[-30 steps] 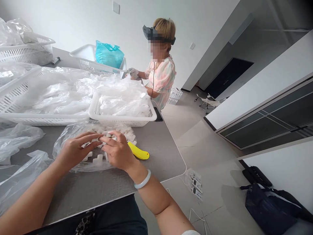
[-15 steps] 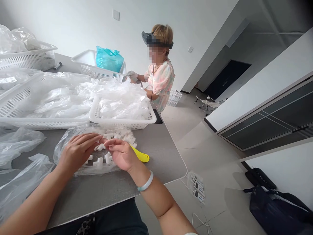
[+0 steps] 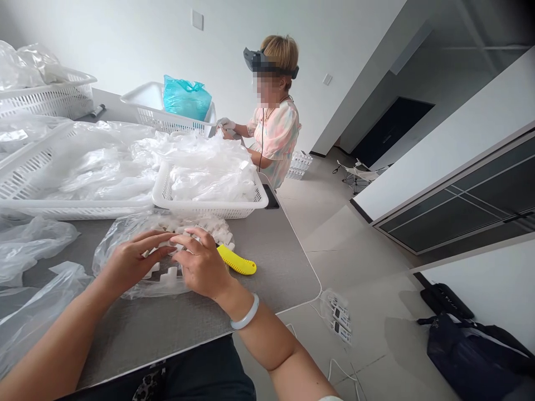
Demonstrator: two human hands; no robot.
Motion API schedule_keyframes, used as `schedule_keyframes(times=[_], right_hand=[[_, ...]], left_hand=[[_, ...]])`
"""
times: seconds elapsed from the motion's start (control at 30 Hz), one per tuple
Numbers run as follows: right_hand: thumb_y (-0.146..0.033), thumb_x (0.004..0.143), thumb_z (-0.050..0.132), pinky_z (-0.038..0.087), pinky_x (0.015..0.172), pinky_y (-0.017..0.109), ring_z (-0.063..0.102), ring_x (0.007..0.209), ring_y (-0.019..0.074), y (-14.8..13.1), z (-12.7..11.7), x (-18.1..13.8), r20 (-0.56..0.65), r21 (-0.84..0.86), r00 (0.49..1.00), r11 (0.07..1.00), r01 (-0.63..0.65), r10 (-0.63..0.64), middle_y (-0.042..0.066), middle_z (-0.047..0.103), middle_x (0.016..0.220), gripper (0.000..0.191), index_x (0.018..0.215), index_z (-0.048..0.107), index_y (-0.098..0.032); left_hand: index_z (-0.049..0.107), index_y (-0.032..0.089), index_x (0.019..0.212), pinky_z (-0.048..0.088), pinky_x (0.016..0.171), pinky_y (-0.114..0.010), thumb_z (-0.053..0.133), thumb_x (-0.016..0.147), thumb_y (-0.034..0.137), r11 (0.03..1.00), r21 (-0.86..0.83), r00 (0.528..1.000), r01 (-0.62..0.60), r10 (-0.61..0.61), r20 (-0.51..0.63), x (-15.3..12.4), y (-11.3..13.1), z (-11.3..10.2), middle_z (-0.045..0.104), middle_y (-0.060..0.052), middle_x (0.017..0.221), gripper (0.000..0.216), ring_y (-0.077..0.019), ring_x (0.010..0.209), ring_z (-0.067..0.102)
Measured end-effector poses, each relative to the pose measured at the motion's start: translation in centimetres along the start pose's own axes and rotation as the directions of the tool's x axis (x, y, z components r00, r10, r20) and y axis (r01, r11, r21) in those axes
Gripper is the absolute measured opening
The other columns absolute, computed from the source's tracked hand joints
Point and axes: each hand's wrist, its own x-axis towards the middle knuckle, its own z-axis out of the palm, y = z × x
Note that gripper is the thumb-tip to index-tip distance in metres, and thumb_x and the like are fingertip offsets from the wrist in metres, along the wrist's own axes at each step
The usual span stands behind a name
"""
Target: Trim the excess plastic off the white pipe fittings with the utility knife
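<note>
Fingers of left hand (image 3: pixel 127 260) and right hand (image 3: pixel 204 266) curled, tips close together; pinch unclear. White fittings (image 3: pixel 169 277) beneath fingertips, seemingly many left; done ones indistinguishable.

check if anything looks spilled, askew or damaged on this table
Nothing looks plainly spilled or damaged. Slightly untidy: plastic bags bulge above the rim of the small basket, and white pieces lie jumbled in or on a spread-out clear bag before it.

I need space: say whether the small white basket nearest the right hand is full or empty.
Full: crumpled clear plastic bags heap above the rim of the white basket; their contents can't be told.
</note>
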Motion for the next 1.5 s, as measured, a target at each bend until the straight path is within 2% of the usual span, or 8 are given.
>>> schedule_keyframes(times=[0.33, 0.57, 0.67, 0.8, 0.97, 1.13, 1.3, 1.5], right_hand=[[-0.004, 0.096, 0.055, 0.027, 0.138, 0.044, 0.041, 0.159, 0.0225, -1.7, 0.3, 0.5, 0.056, 0.472, 0.991, 0.871, -0.134, 0.122, 0.004, 0.068, 0.146, 0.036, 0.086, 0.083, -0.025], [-0.025, 0.102, 0.057, 0.045, 0.126, 0.044, 0.066, 0.136, 0.0224, -0.8, -0.5, -0.1, -0.029, 0.817, 0.912, 0.535, -0.215, 0.409, 0.005, 0.083, 0.114, 0.022, 0.103, 0.079, -0.024], [-0.020, 0.104, 0.047, 0.048, 0.121, 0.043, 0.074, 0.109, 0.0211, -0.1, -0.1, -0.1, -0.190, 0.630, 0.882, 0.743, -0.228, 0.432, 0.004, 0.080, 0.085, 0.030, 0.108, 0.076, -0.022], [-0.008, 0.097, 0.046, 0.048, 0.121, 0.042, 0.060, 0.132, 0.0232, 0.4, 0.5, 0.0, -0.231, 0.280, 0.942, 0.944, -0.176, 0.244, 0.008, 0.074, 0.131, 0.039, 0.112, 0.079, -0.024], [-0.007, 0.099, 0.050, 0.041, 0.128, 0.046, 0.047, 0.145, 0.0262, 0.1, 0.5, -0.1, -0.181, 0.065, 0.969, 0.985, -0.157, 0.167, 0.008, 0.060, 0.151, 0.050, 0.140, 0.071, -0.028], [-0.006, 0.101, 0.051, 0.038, 0.131, 0.051, 0.045, 0.150, 0.0284, 0.1, 1.0, 0.1, -0.122, 0.070, 0.974, 0.981, -0.182, 0.190, 0.011, 0.054, 0.157, 0.043, 0.130, 0.075, -0.026], [-0.004, 0.095, 0.055, 0.042, 0.129, 0.050, 0.044, 0.154, 0.0278, 0.0, 1.6, 0.2, -0.018, 0.466, 0.952, 0.845, -0.263, 0.306, 0.011, 0.054, 0.161, 0.037, 0.119, 0.076, -0.024], [-0.029, 0.080, 0.074, 0.053, 0.119, 0.047, 0.060, 0.138, 0.0267, -0.4, 1.0, 0.4, 0.334, 0.941, 0.889, -0.058, -0.333, 0.315, 0.004, 0.059, 0.155, 0.037, 0.117, 0.074, -0.028]], left_hand=[[0.077, 0.040, 0.127, 0.056, 0.099, -0.039, 0.056, 0.104, 0.029, 0.982, -0.016, 0.976, -0.189, 0.186, -0.116, 1.0, 1.8, 0.0, 0.082, -0.003, 0.118, 0.034, -0.0287, 0.110, 0.077], [0.085, 0.037, 0.103, 0.059, 0.100, -0.039, 0.079, 0.089, 0.045, 0.924, -0.302, 0.932, 0.236, -0.303, -0.201, 1.1, 1.8, -0.3, 0.083, -0.003, 0.104, 0.017, -0.0327, 0.120, 0.071], [0.083, 0.032, 0.105, 0.064, 0.079, -0.029, 0.088, 0.079, 0.051, 0.604, -0.662, 0.766, 0.443, -0.639, -0.070, 1.6, 2.5, -0.3, 0.079, -0.002, 0.091, 0.032, -0.0257, 0.098, 0.074], [0.081, 0.020, 0.104, 0.068, 0.078, -0.027, 0.097, 0.068, 0.038, 0.013, -0.886, 0.601, 0.464, -0.739, 0.303, 2.6, 3.4, -0.3, 0.077, -0.003, 0.083, 0.043, -0.0190, 0.080, 0.074], [0.078, 0.016, 0.084, 0.069, 0.077, -0.025, 0.097, 0.065, 0.025, -0.207, -0.831, 0.531, 0.516, -0.685, 0.500, 3.2, 4.0, -0.3, 0.077, -0.005, 0.080, 0.029, -0.0157, 0.070, 0.073], [0.082, 0.020, 0.085, 0.067, 0.066, -0.025, 0.108, 0.044, 0.049, -0.083, -0.807, 0.617, 0.585, -0.600, 0.509, 3.0, 4.8, -0.3, 0.078, -0.005, 0.081, 0.056, -0.0168, 0.068, 0.071], [0.083, 0.023, 0.090, 0.058, 0.059, -0.024, 0.098, 0.055, 0.067, 0.354, -0.770, 0.771, 0.531, -0.580, 0.265, 2.3, 4.7, -0.2, 0.076, -0.004, 0.078, 0.058, -0.0172, 0.067, 0.067], [0.080, 0.027, 0.091, 0.058, 0.062, -0.029, 0.080, 0.080, 0.058, 0.787, -0.556, 0.935, 0.267, -0.352, -0.051, 2.0, 4.2, -0.4, 0.078, -0.005, 0.090, 0.033, -0.0201, 0.073, 0.069]])
